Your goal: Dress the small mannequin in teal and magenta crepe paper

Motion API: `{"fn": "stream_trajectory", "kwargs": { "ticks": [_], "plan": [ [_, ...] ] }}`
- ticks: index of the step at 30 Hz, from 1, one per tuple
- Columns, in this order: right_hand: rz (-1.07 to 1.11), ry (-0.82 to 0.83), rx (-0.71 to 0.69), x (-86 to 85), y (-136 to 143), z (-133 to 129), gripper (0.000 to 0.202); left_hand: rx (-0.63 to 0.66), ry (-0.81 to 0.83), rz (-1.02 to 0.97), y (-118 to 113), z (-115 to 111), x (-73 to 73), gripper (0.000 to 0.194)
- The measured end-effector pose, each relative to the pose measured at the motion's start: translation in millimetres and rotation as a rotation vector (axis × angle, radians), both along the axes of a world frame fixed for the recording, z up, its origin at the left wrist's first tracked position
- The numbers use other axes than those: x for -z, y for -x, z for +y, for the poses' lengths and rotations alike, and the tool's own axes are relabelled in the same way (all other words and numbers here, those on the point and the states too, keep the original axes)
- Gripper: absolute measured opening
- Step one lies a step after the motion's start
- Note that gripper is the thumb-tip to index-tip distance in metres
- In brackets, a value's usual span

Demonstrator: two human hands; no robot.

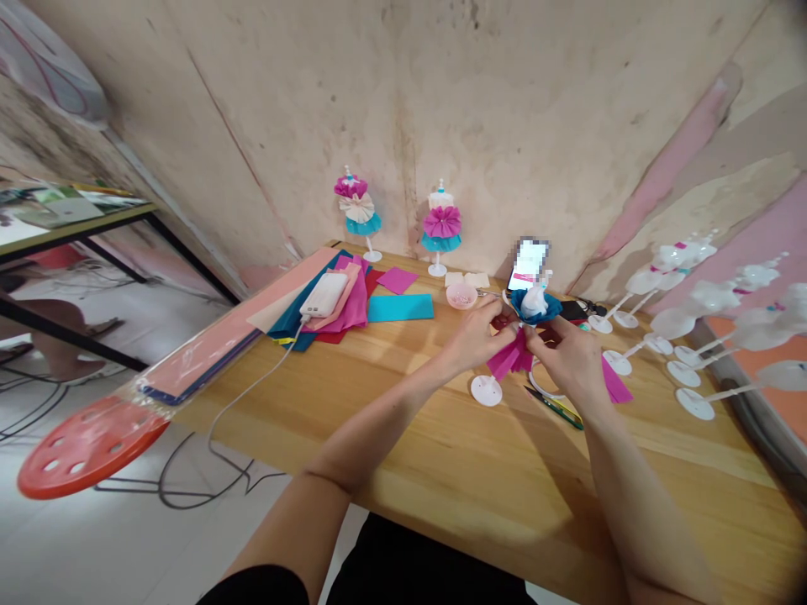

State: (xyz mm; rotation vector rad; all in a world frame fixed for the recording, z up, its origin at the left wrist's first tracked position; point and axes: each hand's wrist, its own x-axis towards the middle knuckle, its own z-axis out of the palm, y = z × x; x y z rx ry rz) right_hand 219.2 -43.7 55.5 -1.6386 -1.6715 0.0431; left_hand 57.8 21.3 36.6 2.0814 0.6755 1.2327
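Note:
A small white dress-form mannequin [537, 301] leans between my hands, wrapped in dark blue crepe paper [551, 307]. Magenta crepe paper [514, 356] hangs gathered below it. On the left side, my left hand [488, 332] has its fingers closed at the top of the magenta paper. From the right, my right hand [567, 353] closes its fingers around the lower part of the mannequin and paper; the exact contact is hidden. A round white base [486, 390] lies just below my left hand. Green-and-yellow thread snips [555, 407] rest beneath my right hand.
Two dressed mannequins [442, 223] stand by the wall. Several plain ones [697, 302] crowd the right side. A phone [528, 262] leans upright behind my hands, near a pink bowl [462, 294] of small beads. Leftward lie coloured paper sheets [350, 311] and a cabled power bank [324, 296].

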Motion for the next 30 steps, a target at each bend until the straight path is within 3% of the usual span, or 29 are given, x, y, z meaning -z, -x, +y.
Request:
{"fn": "stream_trajectory", "kwargs": {
  "ticks": [6,16,22,28,30],
  "plan": [
    [0.008,-0.009,0.004,0.7,4,-1,0.026,-0.015,-0.011,-0.013,0,0,1.1,0.017],
    [0.006,0.002,0.0,0.4,5,-1,0.025,0.022,-0.013,0.028,3,5,0.2,0.008],
    [0.101,0.116,-0.067,3.3,-3,3,0.026,0.046,0.063,0.046,8,12,3.1,0.006],
    [0.297,0.225,-0.212,5.6,-7,4,0.029,-0.042,-0.061,0.082,18,27,5.6,0.008],
    [0.373,0.253,-0.274,5.5,-5,3,0.029,-0.044,-0.036,0.061,17,33,10.5,0.012]
  ]
}}
